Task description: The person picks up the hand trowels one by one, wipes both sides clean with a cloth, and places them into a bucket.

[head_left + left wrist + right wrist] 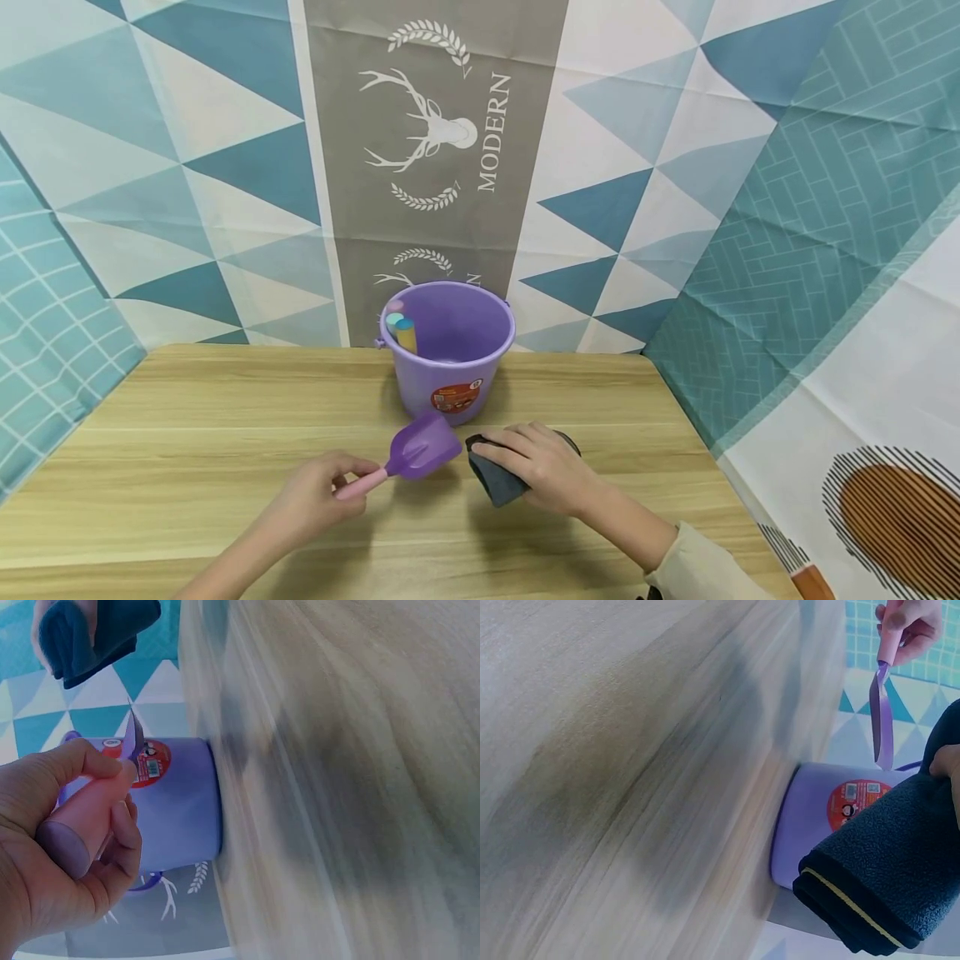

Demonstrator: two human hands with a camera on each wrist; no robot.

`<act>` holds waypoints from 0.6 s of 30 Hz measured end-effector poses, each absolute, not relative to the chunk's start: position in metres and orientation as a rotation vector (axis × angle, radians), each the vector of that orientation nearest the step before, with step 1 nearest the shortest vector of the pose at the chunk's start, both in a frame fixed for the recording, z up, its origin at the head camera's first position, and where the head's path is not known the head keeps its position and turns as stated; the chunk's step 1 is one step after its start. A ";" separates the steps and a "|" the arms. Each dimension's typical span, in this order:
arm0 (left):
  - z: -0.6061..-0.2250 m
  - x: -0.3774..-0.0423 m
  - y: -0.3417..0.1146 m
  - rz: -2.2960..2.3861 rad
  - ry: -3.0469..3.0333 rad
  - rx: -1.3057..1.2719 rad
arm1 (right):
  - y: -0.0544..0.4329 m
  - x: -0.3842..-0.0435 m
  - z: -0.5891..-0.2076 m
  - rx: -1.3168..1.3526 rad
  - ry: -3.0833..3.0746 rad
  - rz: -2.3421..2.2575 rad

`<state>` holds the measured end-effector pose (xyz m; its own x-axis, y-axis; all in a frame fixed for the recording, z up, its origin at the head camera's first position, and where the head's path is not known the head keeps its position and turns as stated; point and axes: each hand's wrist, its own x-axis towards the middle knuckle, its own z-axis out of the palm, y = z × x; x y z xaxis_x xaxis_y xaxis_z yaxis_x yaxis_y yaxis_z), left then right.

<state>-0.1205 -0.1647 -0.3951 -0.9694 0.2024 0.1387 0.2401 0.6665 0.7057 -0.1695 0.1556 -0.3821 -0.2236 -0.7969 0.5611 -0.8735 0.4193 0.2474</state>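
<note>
My left hand grips the pink handle of a purple toy shovel, its scoop pointing right, held above the table in front of the bucket. In the left wrist view the fingers curl round the handle. My right hand holds a folded dark blue-grey towel to the right of the scoop, apart from it. Behind both hands a purple bucket with a red label stands upright on the table. Inside it, at the left, are several rods with coloured ends, one yellow and blue.
The wooden table spreads under the hands, its back edge against a patterned cloth wall. More patterned cloth hangs along the right side, and a blue grid cloth along the left.
</note>
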 end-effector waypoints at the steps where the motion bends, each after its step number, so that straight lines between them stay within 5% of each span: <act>1: -0.394 -0.121 -0.165 -1.205 -2.828 -0.407 | 0.156 -0.170 -0.382 1.408 -2.049 0.157; 18: -0.377 -0.125 -0.143 -1.136 -2.816 -0.794 | 0.142 -0.174 -0.376 1.452 -1.959 0.086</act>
<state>-0.1248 -0.1428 -0.3772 -0.8721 0.4526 0.1861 0.4551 0.6102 0.6485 -0.1741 0.1419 -0.3765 -0.1391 -0.8199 0.5554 -0.8655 0.3732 0.3341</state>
